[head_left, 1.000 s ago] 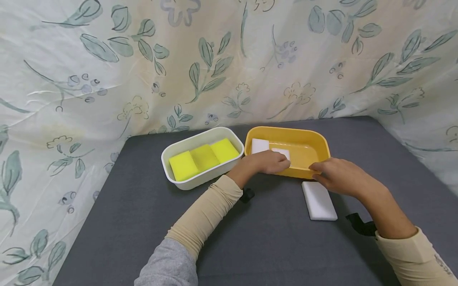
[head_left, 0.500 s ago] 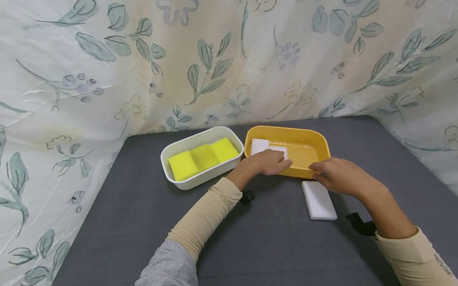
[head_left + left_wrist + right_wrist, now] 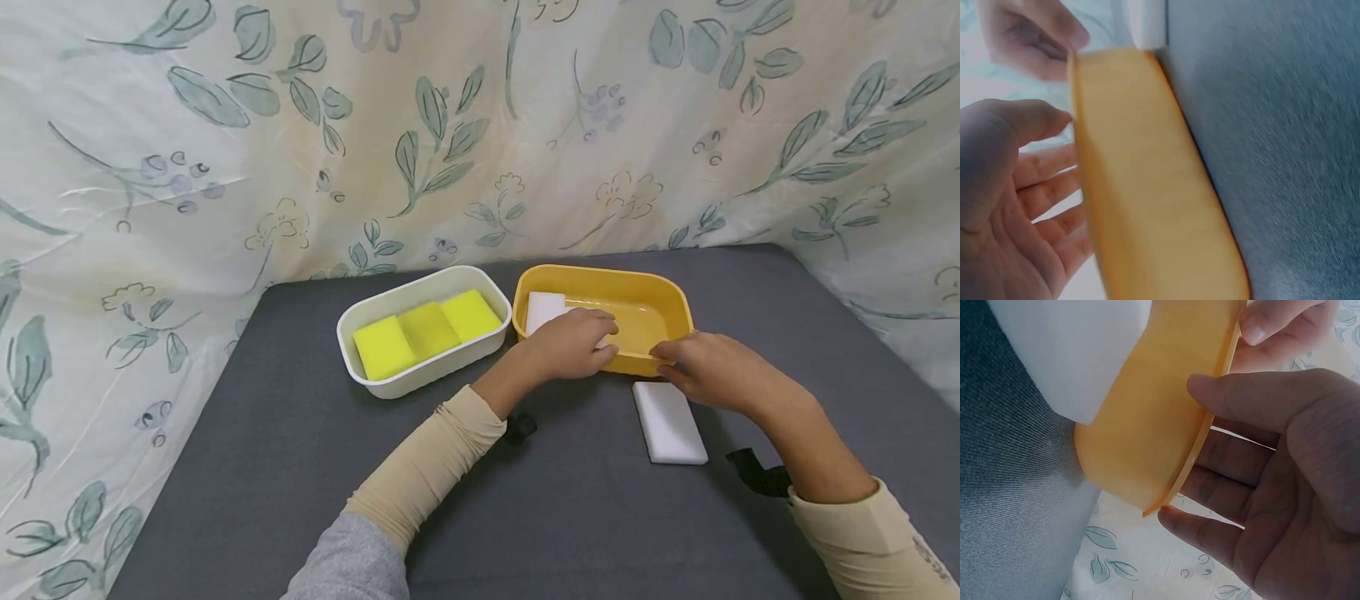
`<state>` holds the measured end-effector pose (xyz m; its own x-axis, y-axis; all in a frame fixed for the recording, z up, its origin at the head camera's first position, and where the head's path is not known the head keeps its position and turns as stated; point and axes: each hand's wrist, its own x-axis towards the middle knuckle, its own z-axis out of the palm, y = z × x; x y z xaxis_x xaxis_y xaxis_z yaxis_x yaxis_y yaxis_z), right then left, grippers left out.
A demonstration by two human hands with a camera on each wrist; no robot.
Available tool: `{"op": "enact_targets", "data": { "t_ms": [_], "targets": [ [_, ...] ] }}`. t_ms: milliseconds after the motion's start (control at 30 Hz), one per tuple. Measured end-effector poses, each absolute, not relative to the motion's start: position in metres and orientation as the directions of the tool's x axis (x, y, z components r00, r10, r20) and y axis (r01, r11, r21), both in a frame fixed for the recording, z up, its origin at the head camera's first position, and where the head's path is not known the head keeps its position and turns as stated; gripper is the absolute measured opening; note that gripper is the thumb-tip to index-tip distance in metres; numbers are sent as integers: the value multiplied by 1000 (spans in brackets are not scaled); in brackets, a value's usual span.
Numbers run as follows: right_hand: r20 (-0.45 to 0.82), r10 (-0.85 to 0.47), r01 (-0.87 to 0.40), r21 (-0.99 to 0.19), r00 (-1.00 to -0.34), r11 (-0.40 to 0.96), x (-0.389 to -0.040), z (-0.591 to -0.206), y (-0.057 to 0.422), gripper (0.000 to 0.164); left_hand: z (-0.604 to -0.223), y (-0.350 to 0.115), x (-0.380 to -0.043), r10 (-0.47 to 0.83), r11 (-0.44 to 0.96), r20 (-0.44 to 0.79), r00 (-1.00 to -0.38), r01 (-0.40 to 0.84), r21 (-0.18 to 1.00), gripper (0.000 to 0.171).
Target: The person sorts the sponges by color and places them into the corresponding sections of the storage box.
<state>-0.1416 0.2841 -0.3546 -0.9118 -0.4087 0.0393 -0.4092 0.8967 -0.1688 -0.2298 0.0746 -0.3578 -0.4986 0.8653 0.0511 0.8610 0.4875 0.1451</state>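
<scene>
A yellow plastic bin (image 3: 651, 312) stands right of centre in the head view, with white sponge blocks (image 3: 545, 308) in its left part, partly hidden by the left hand. My left hand (image 3: 572, 343) is over the bin's front wall, its fingers loosely bent and nothing seen in them; in the left wrist view its thumb (image 3: 1044, 119) is by the rim. My right hand (image 3: 708, 367) grips the bin's front right rim, thumb (image 3: 1210, 387) outside and fingers inside. A white sponge block (image 3: 670, 422) lies on the table just in front of the bin.
To the left of the yellow bin stands a white bin (image 3: 420, 372) holding three yellow sponges (image 3: 427, 330) in a row. Both rest on a dark grey table (image 3: 300, 450), with a leaf-patterned cloth (image 3: 450, 125) hanging behind.
My left hand has drawn off the white sponge block inside the bin and shifted slightly toward me, its fingers loosening. The right hand stays on the rim.
</scene>
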Motion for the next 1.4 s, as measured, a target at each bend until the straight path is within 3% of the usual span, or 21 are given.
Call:
{"op": "enact_targets", "data": {
  "t_ms": [367,567,767,1033,1400],
  "targets": [
    [59,-419,-423,-170,-906,890,-141,-355,286,15,-357,80,-189,914,384,115,-390,921,71,33],
    [75,-434,-441,-166,-898,882,-141,-356,288,15,-365,83,-171,930,344,159,-331,937,-60,26],
    [74,-425,-431,-170,-902,886,-140,-356,288,15,-378,90,-155,952,298,108,-287,949,-102,33],
    [37,-402,-403,-142,-915,904,-140,-354,284,22,-394,100,-142,924,369,-54,-378,921,-123,63],
    [33,-404,-404,-162,-914,900,-140,-355,285,21,-399,116,-136,881,454,-60,-470,874,-171,77]
  ]
}}
